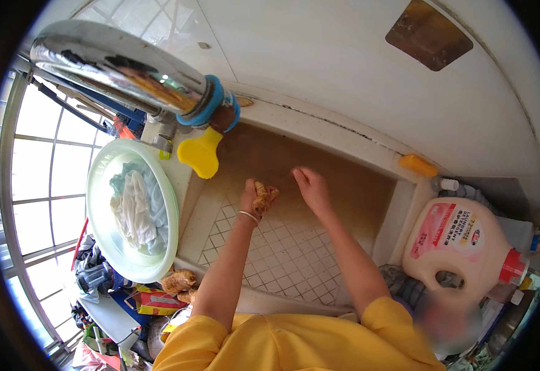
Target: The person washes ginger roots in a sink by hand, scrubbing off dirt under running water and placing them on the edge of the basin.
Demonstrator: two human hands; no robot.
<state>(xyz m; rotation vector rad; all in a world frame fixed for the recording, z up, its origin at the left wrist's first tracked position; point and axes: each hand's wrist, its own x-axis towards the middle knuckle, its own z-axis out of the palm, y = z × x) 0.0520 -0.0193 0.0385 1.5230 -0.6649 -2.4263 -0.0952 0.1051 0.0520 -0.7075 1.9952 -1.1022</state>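
My left hand (pixel 247 197), with a light bangle at the wrist, grips a knobbly brown root resembling ginger (pixel 264 199). It is over the white laundry sink (pixel 386 241), above the crosshatched washboard slope (pixel 288 250). Murky brown water (pixel 344 190) fills the sink's deeper far part. To the right, apart from the root, my right hand (pixel 313 188) hovers over the water with its fingers drawn together. I see nothing in it, though its palm is hidden. More brown roots (pixel 178 281) lie outside the sink, at lower left.
A chrome spout (pixel 121 69) with a blue ring and a yellow paddle-shaped piece (pixel 200 153) juts over the sink's left corner. At left, a pale green basin (pixel 170 222) holds wet cloths (pixel 135 208). A laundry detergent jug (pixel 455 246) and yellow bar (pixel 417 165) flank the right side.
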